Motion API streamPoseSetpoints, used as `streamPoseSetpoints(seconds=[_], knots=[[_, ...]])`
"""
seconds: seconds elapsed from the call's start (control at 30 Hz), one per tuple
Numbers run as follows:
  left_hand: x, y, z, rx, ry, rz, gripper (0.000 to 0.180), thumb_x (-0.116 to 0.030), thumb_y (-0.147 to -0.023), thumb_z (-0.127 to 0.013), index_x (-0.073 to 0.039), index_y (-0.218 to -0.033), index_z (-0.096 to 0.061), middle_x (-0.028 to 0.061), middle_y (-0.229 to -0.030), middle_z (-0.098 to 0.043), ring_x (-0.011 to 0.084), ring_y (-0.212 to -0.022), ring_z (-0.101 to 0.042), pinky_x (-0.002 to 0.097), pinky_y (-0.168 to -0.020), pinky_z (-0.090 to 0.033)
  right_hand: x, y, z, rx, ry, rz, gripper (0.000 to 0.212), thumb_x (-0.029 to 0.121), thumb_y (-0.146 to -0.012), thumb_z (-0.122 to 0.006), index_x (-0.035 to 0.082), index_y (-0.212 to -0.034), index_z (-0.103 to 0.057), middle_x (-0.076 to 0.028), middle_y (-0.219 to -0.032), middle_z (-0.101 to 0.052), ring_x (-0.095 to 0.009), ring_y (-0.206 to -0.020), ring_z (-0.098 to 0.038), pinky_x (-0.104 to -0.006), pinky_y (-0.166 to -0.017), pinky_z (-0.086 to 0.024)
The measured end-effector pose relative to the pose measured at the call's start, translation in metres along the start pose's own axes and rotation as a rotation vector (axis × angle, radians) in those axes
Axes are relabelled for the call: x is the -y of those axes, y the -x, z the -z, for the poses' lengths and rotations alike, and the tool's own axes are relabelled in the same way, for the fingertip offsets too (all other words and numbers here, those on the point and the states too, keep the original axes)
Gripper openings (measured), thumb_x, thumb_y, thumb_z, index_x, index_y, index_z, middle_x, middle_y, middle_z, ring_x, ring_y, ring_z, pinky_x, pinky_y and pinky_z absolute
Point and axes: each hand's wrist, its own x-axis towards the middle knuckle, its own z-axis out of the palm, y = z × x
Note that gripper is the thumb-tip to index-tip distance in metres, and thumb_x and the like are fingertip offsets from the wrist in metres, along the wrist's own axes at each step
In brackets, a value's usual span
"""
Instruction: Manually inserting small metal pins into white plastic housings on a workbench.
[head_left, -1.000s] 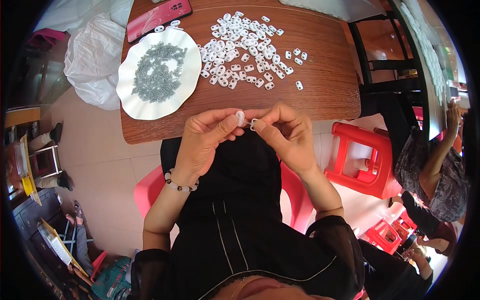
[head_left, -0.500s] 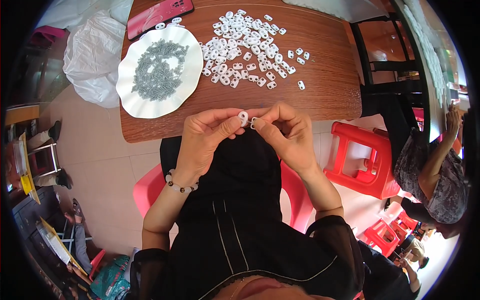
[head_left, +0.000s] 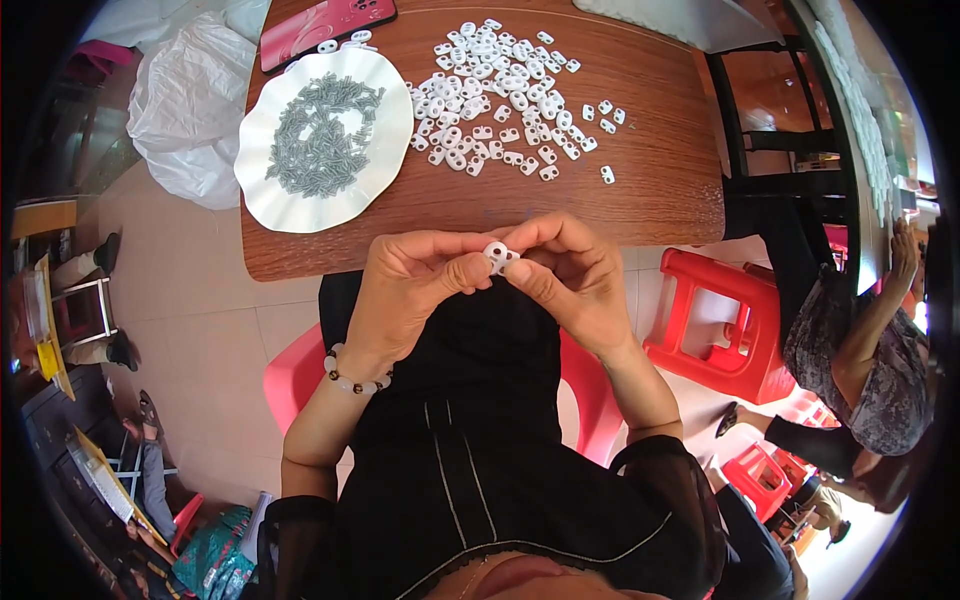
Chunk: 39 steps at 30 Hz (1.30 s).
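Close to the table's near edge, my two hands meet fingertip to fingertip. My left hand (head_left: 408, 285) pinches an oval white plastic cord-lock piece with two holes (head_left: 496, 249) between thumb and forefinger. Pinched in my right hand (head_left: 578, 285) is a smaller white two-hole cord-lock piece (head_left: 512, 257), touching the oval one. The fingers partly cover both pieces, and no spring shows between them. Beyond my hands lies a loose pile of similar white pieces (head_left: 468, 90). Left of it, a wavy-rimmed white plate (head_left: 262, 208) carries many small grey springs (head_left: 318, 150).
A pink phone (head_left: 325, 30) and a few oval white pieces (head_left: 345, 42) lie behind the plate on the brown wooden table (head_left: 650, 200). A white plastic bag (head_left: 190, 110) hangs at the left. To the right stand a red stool (head_left: 725, 325) and a seated person (head_left: 870, 370).
The two white pieces were apart with a thin spring visible between them; now they touch. My hands have come slightly closer together. The view has shifted a little.
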Motion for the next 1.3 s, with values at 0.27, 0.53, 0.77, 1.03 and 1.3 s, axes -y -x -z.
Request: streamPoseSetpoints(seconds=[0.27, 0.53, 0.77, 1.03, 1.3], knots=[[-0.001, 0.000, 0.006, 0.068, 0.071, 0.091, 0.022, -0.010, -0.084, -0.073, 0.004, -0.101, -0.070, 0.0083, -0.086, -0.070, 0.0098, -0.074, -0.062, 0.0230, -0.067, -0.051, 0.005, -0.001, 0.004, 0.094, 0.077, 0.009, 0.038, 0.007, -0.088, -0.066, 0.001, -0.125, -0.058, -0.009, -0.112, -0.065, -0.015, -0.102, -0.058, -0.0269, -0.084, -0.048], [-0.006, -0.001, 0.007, 0.158, 0.144, 0.149, 0.021, -0.011, -0.083, -0.074, 0.004, -0.097, -0.071, 0.0094, -0.083, -0.070, 0.0104, -0.071, -0.062, 0.0230, -0.066, -0.051, 0.002, -0.006, 0.011, 0.228, 0.249, 0.189, 0.031, 0.008, -0.087, -0.066, 0.004, -0.117, -0.066, -0.009, -0.116, -0.066, -0.018, -0.096, -0.057, -0.0309, -0.084, -0.046], [-0.011, 0.001, 0.007, 0.158, 0.059, 0.191, 0.020, -0.014, -0.085, -0.073, 0.003, -0.096, -0.072, 0.0098, -0.081, -0.070, 0.0098, -0.069, -0.063, 0.0211, -0.064, -0.051, 0.000, -0.005, 0.010, 0.217, 0.238, 0.175, 0.037, 0.023, -0.088, -0.067, -0.004, -0.113, -0.065, -0.017, -0.114, -0.066, -0.020, -0.097, -0.059, -0.0331, -0.084, -0.047], [-0.018, 0.005, 0.000, 0.159, 0.028, 0.189, 0.017, -0.012, -0.087, -0.070, 0.003, -0.094, -0.072, 0.0078, -0.077, -0.069, 0.0075, -0.066, -0.061, 0.0198, -0.061, -0.050, 0.001, -0.006, 0.012, 0.232, 0.349, 0.293, 0.036, 0.016, -0.082, -0.071, 0.002, -0.115, -0.066, -0.009, -0.113, -0.068, -0.020, -0.091, -0.059, -0.0318, -0.082, -0.047], [-0.025, 0.010, -0.003, 0.165, 0.002, 0.255, 0.016, -0.013, -0.087, -0.070, 0.003, -0.089, -0.072, 0.0074, -0.074, -0.069, 0.0078, -0.064, -0.061, 0.0199, -0.060, -0.050, 0.005, -0.003, 0.006, 0.212, 0.372, 0.292, 0.037, 0.026, -0.082, -0.070, 0.001, -0.109, -0.070, -0.011, -0.107, -0.070, -0.020, -0.086, -0.059, -0.0314, -0.078, -0.048]])
